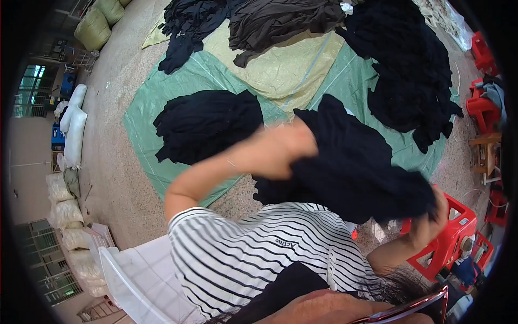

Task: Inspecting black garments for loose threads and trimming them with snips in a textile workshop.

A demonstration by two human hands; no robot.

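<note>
A dark navy garment (350, 167), stretched out in front of my chest, spans the space between my two hands. My left hand (288, 146) is blurred, closed on the garment's left part. At its other end, low on the right, my right hand (429, 224) grips the cloth's edge, with its fingertips partly covered. Just beyond my left forearm lies a flat stack of dark cloth (208, 124) on a green sheet (145, 113). More dark fabric hangs below the held piece, and I cannot tell whether it is the same garment.
Large heaps of dark cloth (410, 65) and brown cloth (286, 24) lie on the green and yellow sheets (270, 70). A red plastic stool (458, 221) stands close to my right hand. White plastic bins (145, 270) are at my left. Filled sacks (67, 210) line the left wall.
</note>
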